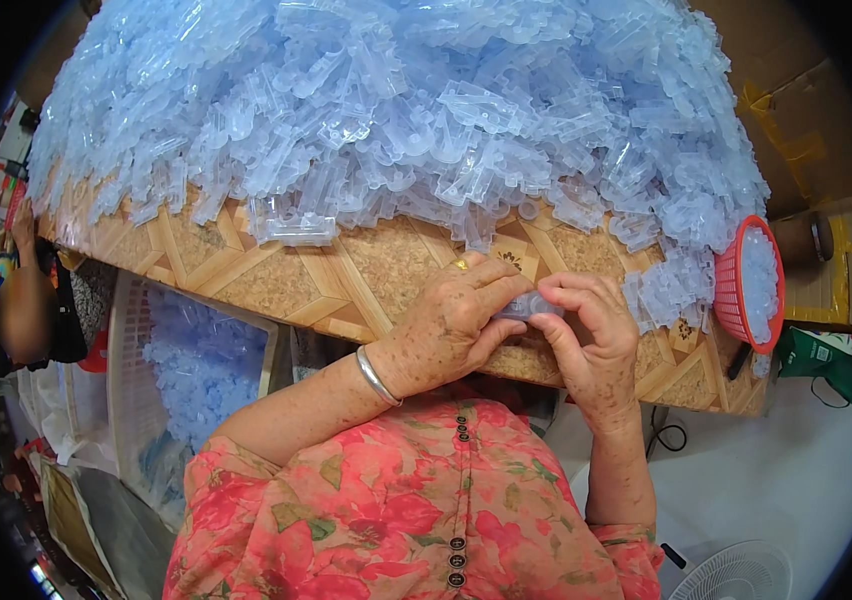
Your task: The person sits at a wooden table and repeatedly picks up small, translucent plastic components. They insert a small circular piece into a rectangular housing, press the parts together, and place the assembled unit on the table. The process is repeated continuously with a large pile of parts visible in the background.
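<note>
Both of my hands meet over the near edge of the table, closed on one small clear plastic piece. My left hand, with a ring and a silver bangle, pinches it from the left. My right hand grips its right side between thumb and fingers. Its exact shape is partly hidden by my fingers. Just beyond my hands spreads a huge heap of clear bluish plastic pieces, some flat and oblong, some with round parts. A smaller cluster of such pieces lies to the right of my right hand.
A red plastic basket of small clear parts stands at the table's right edge. Left below is a white crate holding more bluish pieces. A fan and green bag are at right. Another person's arm shows far left.
</note>
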`<state>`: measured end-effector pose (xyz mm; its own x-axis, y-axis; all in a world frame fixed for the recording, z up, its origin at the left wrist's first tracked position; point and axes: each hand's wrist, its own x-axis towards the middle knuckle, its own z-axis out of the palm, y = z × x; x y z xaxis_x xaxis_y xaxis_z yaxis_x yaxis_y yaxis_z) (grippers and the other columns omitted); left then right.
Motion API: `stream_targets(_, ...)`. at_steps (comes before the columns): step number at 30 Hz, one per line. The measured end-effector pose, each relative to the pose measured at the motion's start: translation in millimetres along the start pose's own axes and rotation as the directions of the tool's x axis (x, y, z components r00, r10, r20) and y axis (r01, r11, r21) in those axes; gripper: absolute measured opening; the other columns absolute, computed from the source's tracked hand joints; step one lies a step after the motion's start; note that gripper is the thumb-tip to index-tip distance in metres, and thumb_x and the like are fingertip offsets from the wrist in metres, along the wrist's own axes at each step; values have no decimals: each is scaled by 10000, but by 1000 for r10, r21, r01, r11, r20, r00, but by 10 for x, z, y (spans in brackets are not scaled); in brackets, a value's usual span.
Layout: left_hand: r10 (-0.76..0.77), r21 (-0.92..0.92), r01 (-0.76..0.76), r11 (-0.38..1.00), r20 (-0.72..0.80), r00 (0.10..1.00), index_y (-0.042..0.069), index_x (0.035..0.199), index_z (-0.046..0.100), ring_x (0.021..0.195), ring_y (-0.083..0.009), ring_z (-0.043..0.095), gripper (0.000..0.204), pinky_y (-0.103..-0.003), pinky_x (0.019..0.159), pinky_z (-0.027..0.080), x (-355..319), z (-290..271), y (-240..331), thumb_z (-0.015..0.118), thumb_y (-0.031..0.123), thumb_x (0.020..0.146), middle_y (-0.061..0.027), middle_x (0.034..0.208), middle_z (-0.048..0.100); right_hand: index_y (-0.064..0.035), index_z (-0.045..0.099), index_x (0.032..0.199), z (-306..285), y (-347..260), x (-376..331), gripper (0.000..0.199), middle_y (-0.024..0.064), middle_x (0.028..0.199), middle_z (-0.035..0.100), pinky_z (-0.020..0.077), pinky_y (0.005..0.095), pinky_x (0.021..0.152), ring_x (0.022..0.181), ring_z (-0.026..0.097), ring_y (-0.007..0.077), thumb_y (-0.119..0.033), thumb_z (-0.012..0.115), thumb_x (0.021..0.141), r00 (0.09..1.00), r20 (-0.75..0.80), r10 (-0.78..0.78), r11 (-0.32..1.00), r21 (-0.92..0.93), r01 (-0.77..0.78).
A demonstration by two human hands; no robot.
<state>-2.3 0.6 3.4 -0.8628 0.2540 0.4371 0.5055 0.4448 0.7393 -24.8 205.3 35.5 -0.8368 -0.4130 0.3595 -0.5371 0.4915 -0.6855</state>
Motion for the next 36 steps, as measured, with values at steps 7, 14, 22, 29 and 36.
stream_targets(7, 17, 27, -16, 1000, -28, 999, 20, 1188, 699, 1033, -393, 671, 422, -448, 871, 552, -5, 19, -35, 825, 125, 800, -180, 1141, 696, -23, 731, 1059, 4, 11, 12, 255, 127, 1069, 746, 566, 386, 822, 977, 701, 307, -52, 815, 821, 996, -15, -86, 994, -76, 84)
stream_targets(14, 32, 1, -32, 999, -35, 999, 22, 1180, 702, 1017, -394, 673, 417, -450, 856, 553, -1, 31, -37, 826, 134, 798, -181, 1119, 702, -32, 719, 1117, 112, -37, -94, 270, 143, 1050, 752, 581, 398, 811, 946, 723, 327, -56, 793, 858, 983, -107, -146, 970, -209, 122)
stream_targets(22, 37, 8, -37, 999, -55, 998, 26, 1190, 691, 1025, -391, 667, 434, -449, 860, 551, -42, 47, -47, 828, 119, 789, -177, 1132, 694, -20, 712, 1179, 81, -13, -120, 297, 135, 1062, 774, 586, 341, 751, 843, 745, 240, -65, 784, 895, 997, -1, 81, 997, 18, -81)
stream_targets(29, 152, 65, -143, 988, -181, 972, 29, 1212, 672, 1001, -385, 670, 460, -448, 836, 547, 10, 8, 7, 833, 187, 811, -171, 1159, 689, -11, 686, 1276, -119, -34, -32, 343, 81, 897, 731, 550, 304, 694, 776, 677, 147, -184, 715, 981, 973, 18, 232, 970, 65, -232)
stream_targets(36, -36, 100, 45, 994, -88, 996, 33, 1145, 722, 1025, -382, 684, 357, -447, 870, 548, 9, -4, 200, 801, 253, 876, -150, 1210, 702, -66, 604, 1236, -257, 28, 100, 364, 26, 715, 649, 452, 219, 447, 497, 572, 62, -395, 569, 1085, 640, 525, 561, 644, 209, -736)
